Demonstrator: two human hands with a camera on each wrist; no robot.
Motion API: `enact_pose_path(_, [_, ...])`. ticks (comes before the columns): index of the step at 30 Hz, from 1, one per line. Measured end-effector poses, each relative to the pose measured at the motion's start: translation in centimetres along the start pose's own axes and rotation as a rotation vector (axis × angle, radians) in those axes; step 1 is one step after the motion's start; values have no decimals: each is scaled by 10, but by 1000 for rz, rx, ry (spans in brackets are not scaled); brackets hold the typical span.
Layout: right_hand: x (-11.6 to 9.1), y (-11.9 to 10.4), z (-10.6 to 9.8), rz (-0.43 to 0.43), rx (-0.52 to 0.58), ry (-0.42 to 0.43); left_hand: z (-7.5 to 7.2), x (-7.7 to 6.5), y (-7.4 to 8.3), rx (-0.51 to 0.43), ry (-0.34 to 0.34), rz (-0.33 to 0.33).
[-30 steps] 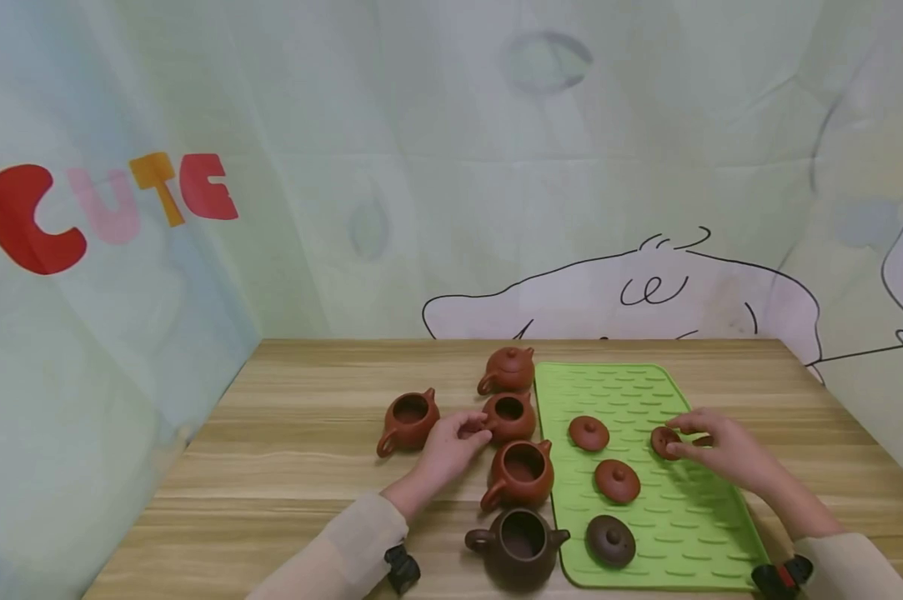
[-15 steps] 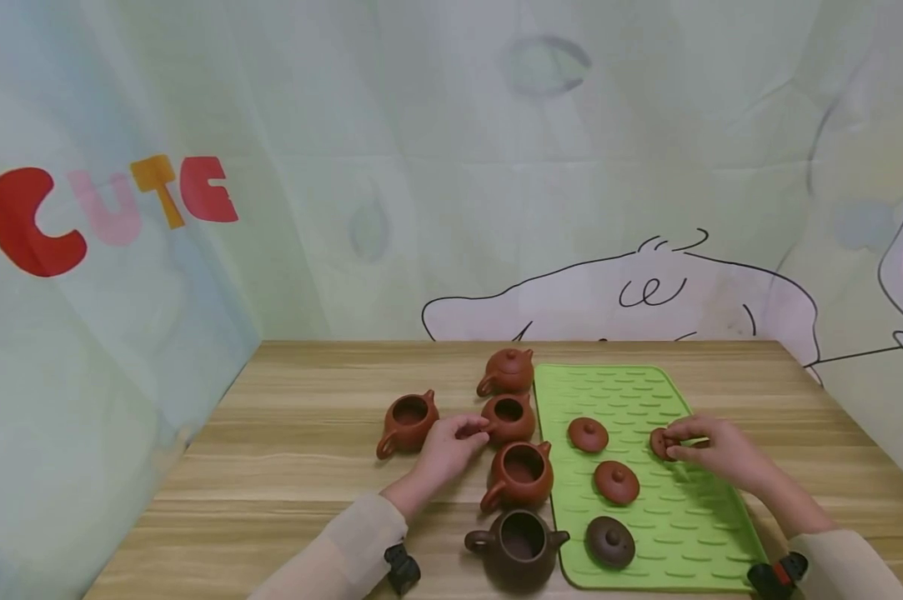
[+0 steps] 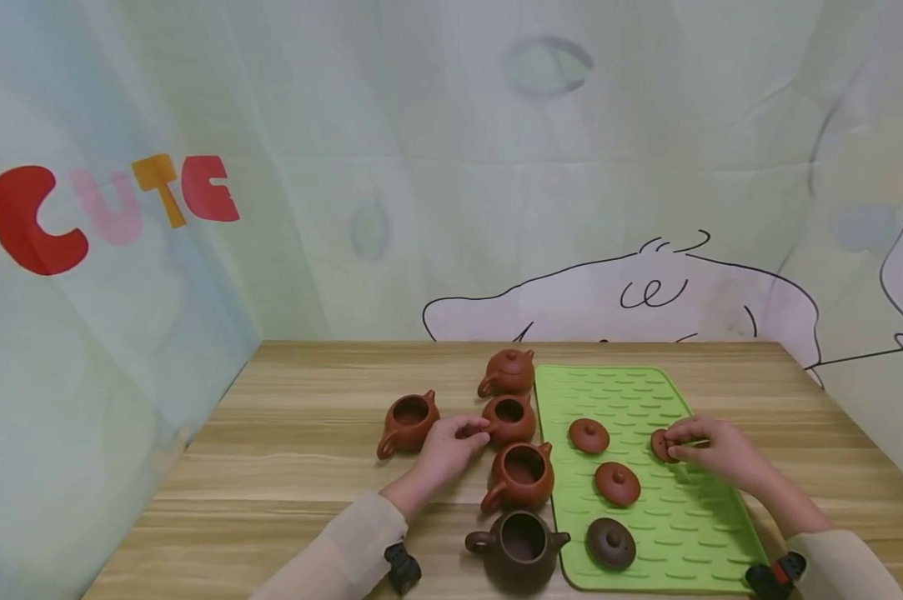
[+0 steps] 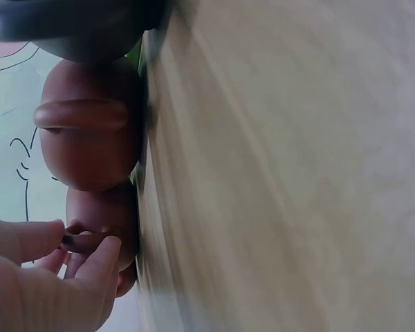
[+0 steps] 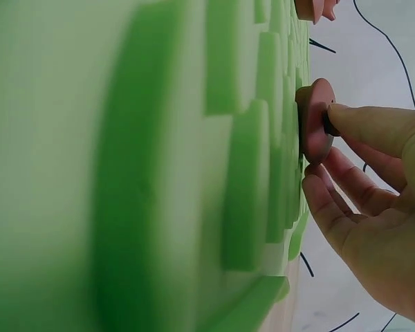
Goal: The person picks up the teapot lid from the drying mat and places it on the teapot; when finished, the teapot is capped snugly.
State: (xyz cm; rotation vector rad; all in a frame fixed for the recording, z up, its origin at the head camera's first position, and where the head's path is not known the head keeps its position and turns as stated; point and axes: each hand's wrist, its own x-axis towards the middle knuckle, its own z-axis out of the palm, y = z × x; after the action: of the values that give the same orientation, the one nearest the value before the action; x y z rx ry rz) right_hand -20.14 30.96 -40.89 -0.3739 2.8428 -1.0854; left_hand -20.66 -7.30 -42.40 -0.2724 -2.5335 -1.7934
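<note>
My left hand [image 3: 451,450] pinches the handle of a small reddish-brown teapot [image 3: 514,421], which has no lid on; the left wrist view shows thumb and fingers on that handle. Over on the green mat [image 3: 684,533], my right hand [image 3: 721,454] pinches the knob of a small reddish-brown lid [image 5: 317,123]. The lid sits at the mat's surface, partly covered by the fingers in the head view. Two more reddish lids [image 3: 589,436] and a dark brown lid [image 3: 611,544] lie on the mat, knobs up.
A lidded teapot [image 3: 509,372] stands behind the held one. In front are an open reddish teapot [image 3: 523,475] and an open dark brown teapot [image 3: 521,550]. Another open teapot [image 3: 410,422] stands to the left. A printed cloth [image 3: 451,167] hangs behind the wooden table [image 3: 308,375].
My right hand's fingers have closed in on the small lid's knob. The left hand and the teapots stay in place.
</note>
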Motion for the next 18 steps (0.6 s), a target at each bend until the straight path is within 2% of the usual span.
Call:
enact_pose_path(6, [0,-1,0,2,17,-2,0,0,0,-17,-6,-17])
enact_pose_path(11, [4,-3,1,-40,17,15,0,-1,1,-32,-10,-36])
enact_pose_path(18, [9,-25,1,-119,10,62,0,-1,2,-24,-11,-42])
